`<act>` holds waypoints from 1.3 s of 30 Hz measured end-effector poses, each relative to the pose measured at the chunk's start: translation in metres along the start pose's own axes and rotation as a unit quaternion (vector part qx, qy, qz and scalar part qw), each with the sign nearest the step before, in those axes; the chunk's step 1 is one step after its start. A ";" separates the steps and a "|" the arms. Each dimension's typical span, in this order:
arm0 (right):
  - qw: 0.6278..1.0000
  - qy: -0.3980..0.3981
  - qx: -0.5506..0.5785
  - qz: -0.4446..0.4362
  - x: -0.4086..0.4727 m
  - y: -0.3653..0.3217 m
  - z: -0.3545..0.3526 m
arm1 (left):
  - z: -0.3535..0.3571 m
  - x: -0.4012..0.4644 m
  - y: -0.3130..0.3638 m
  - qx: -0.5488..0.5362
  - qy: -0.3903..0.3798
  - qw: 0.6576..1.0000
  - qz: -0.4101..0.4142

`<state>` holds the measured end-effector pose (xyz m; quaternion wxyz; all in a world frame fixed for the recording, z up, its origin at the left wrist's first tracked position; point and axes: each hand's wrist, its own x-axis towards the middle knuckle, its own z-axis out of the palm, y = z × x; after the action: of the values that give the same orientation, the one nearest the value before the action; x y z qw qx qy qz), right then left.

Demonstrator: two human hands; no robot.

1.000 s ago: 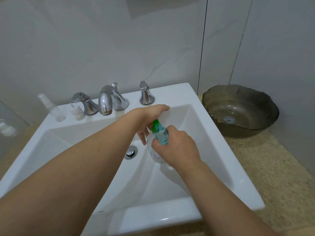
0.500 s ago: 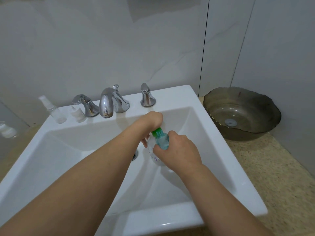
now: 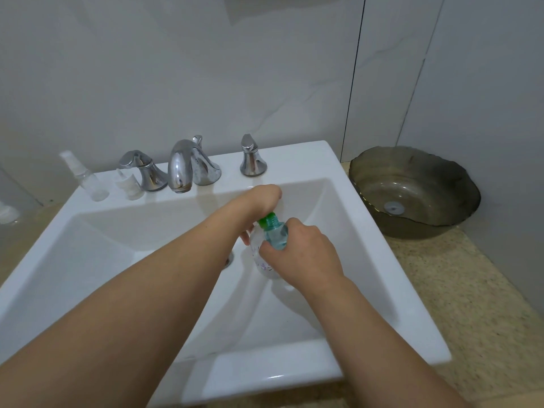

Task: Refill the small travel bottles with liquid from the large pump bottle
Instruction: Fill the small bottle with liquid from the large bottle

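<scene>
Over the white sink basin (image 3: 123, 260), my right hand (image 3: 303, 254) grips a blue-green bottle (image 3: 278, 238) with a green threaded neck (image 3: 268, 219), tilted up and to the left. My left hand (image 3: 259, 201) curls over that neck, its fingers closed on the top of a clear bottle with a purple print (image 3: 263, 262) just below. The neck's mouth is hidden under my left hand. Two small clear spray bottles (image 3: 88, 179) (image 3: 129, 188) stand on the sink's back ledge at the left.
A chrome faucet (image 3: 182, 166) with two handles (image 3: 141, 169) (image 3: 251, 160) stands at the back of the sink. A brown glass bowl (image 3: 412, 175) sits on the beige speckled counter (image 3: 459, 304) to the right. Another small white-topped bottle (image 3: 7, 213) is at the far left edge.
My left fingers, stretched out a second ago, have curled down over the green neck. Both hands stay together over the basin, barely shifted.
</scene>
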<state>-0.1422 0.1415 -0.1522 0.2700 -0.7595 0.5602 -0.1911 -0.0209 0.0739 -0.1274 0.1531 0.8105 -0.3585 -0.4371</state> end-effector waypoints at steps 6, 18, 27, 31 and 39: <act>1.000 0.024 0.014 -0.006 -0.001 -0.001 -0.003 | -0.016 -0.007 0.008 -0.009 -0.076 0.997 -0.020; 1.000 0.007 -0.002 0.001 0.001 0.000 -0.001 | -0.001 -0.002 0.005 0.003 0.003 1.000 -0.007; 1.000 -0.006 -0.004 0.006 0.002 0.001 0.001 | 0.006 0.002 0.004 0.006 0.028 1.000 -0.003; 1.000 -0.003 -0.004 0.001 0.002 0.002 0.002 | 0.005 0.003 0.002 0.003 0.021 1.000 0.001; 0.999 0.036 0.012 -0.008 -0.001 -0.001 -0.002 | -0.015 -0.007 0.007 -0.011 -0.082 0.996 -0.028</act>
<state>-0.1428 0.1419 -0.1507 0.2571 -0.7531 0.5614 -0.2273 -0.0141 0.0731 -0.1115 0.1203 0.7799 -0.3422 -0.5100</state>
